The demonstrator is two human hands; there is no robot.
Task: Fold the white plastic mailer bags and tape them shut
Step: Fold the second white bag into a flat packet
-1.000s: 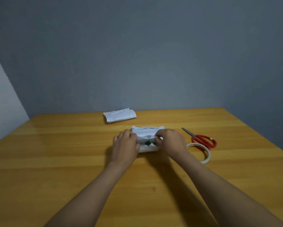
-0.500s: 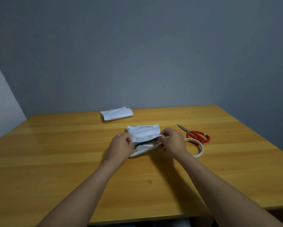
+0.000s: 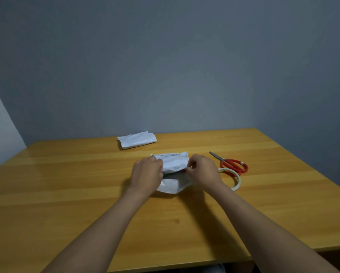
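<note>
Two bare forearms are seen reaching forward from the near edge of a wooden table (image 3: 86, 194), and its honey-coloured boards are partly covered by them. Toward the middle of the tabletop, a crumpled white plastic mailer bag (image 3: 175, 162) is held between both hands. Its lower part is rested on the wood, and its upper flap is raised and bent back toward the far side. The bag's left edge is gripped by the left hand (image 3: 147, 175), whose fingers are curled over it. The right edge of the flap is pinched by the right hand (image 3: 203, 171) between thumb and bent fingers. A thin dark strip with a speck of red can be made out in the gap under the flap; what it is cannot be told. Just beside the right wrist a roll of white tape (image 3: 238, 182) is laid flat. Red-handled scissors (image 3: 227, 161) are placed just behind it, with the blades pointed away to the left. Farther back, well apart from the hands, a second white mailer bag (image 3: 137, 139) is seen folded into a small packet near the table's far edge. Behind everything a plain grey-blue wall (image 3: 165, 75) is seen.
</note>
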